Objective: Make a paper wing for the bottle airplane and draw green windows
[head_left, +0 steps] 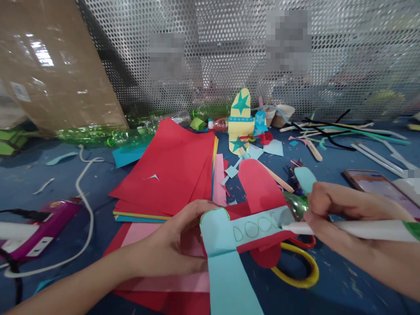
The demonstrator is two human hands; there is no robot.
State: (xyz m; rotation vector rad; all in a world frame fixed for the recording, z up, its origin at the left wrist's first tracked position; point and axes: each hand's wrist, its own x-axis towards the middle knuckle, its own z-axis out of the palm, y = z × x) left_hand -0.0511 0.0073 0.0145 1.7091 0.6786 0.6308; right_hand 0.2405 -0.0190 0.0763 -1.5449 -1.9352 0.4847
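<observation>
My left hand (173,245) is closed around the left end of a paper airplane (262,188) made of red and light blue paper. A light blue strip (252,229) crosses its red body and bears several rounded outlines in green. A wider light blue piece hangs from the left end toward me. My right hand (341,210) grips a white marker (367,229) with a green end, its tip at the strip's right part. Below the airplane lie scissors (313,267) with yellow and red handles, their blades hidden.
A stack of coloured paper (173,166) lies left of centre. Farther back stands a yellow paper airplane (239,122) with teal stars, among scraps and plastic bottles (88,134). A phone (380,188) lies right, a purple power strip (42,229) left. A perforated metal panel (210,48) closes the back.
</observation>
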